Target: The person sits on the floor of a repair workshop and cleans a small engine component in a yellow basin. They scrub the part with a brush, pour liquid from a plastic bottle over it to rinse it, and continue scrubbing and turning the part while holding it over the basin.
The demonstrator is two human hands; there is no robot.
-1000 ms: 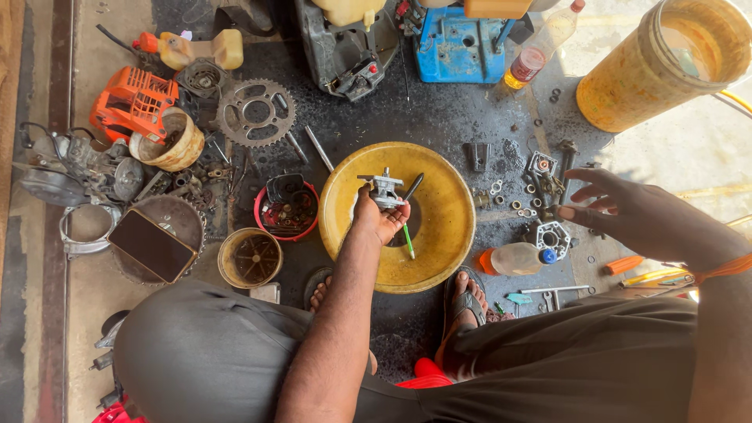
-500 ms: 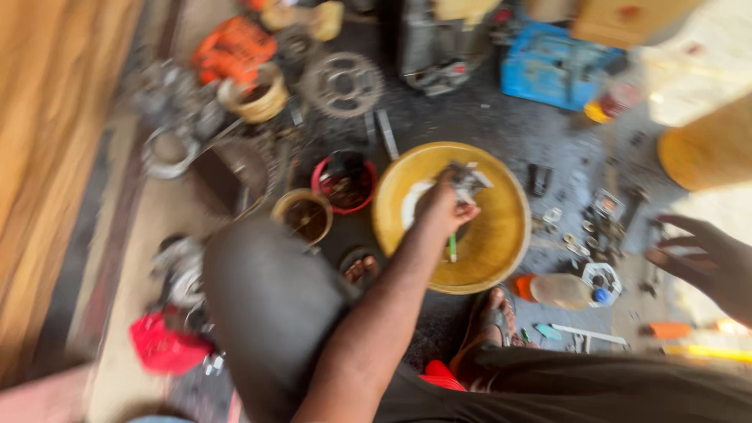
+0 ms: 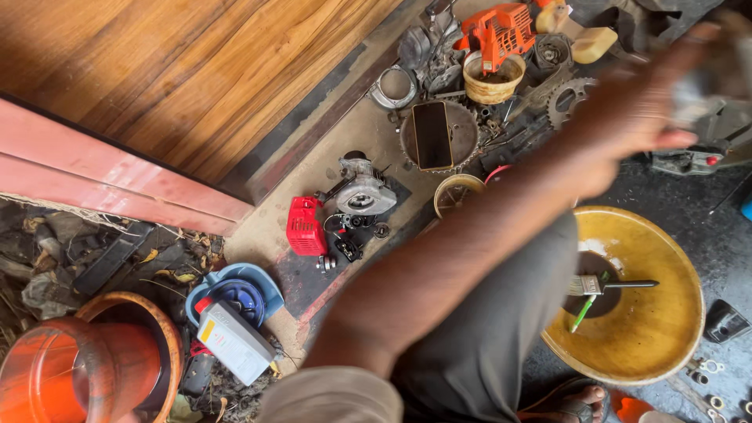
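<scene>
A person's left hand, blurred, grips a grey metal part at two o'clock, well above the yellow basin; the right hand is out of view.

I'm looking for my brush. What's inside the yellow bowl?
In the yellow bowl lie a paintbrush and a green stick over a dark patch. The knee covers its left edge.

One yellow bowl, lower right, holding one paintbrush and one green stick. Two toothed sprockets: one top centre, one upper right. One red engine cover, centre. One orange bucket, lower left. One blurred hand, upper right.
</scene>
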